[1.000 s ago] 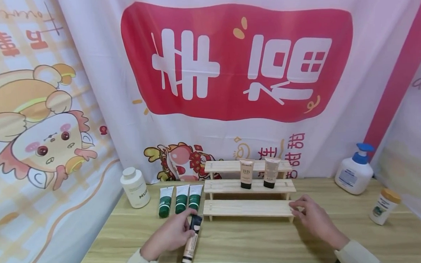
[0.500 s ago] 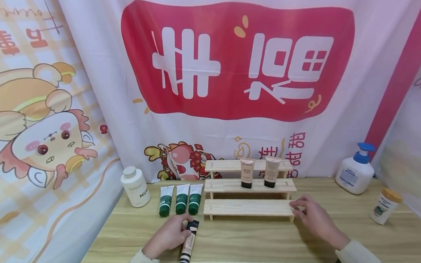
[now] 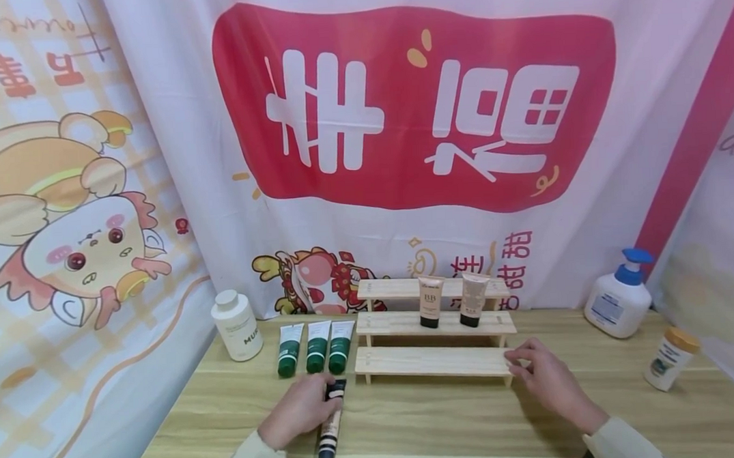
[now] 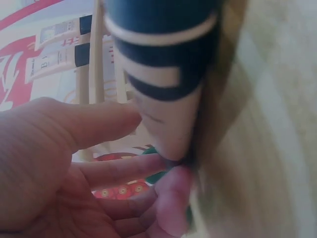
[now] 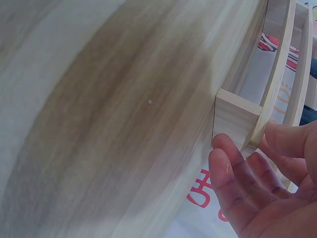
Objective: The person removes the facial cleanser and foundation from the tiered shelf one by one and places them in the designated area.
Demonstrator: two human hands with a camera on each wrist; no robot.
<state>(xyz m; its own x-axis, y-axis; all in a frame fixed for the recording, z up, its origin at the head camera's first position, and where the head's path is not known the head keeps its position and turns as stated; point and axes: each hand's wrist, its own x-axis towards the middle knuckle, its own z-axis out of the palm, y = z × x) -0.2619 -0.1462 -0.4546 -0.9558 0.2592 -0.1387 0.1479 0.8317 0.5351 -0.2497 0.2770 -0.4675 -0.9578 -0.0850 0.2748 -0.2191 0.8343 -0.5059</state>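
Observation:
My left hand grips a beige cosmetic tube with black ends and bands, low over the wooden table, left of the rack. In the left wrist view the thumb is along the tube's side, and fingertips are at its far end. My right hand pinches the right end of a three-step wooden rack at its lowest step. In the right wrist view, the thumb and fingers meet around the corner of that step. Two beige tubes, one a BB tube, stand on the middle step.
Several green-and-white tubes stand left of the rack, beside a white bottle. A blue-topped pump bottle and an orange-capped bottle stand on the right. A printed cloth hangs behind the table.
The tube in my left hand has shifted slightly left and turned straighter toward the back. The left fingers now cover more of its upper part. My right hand stays on the rack.

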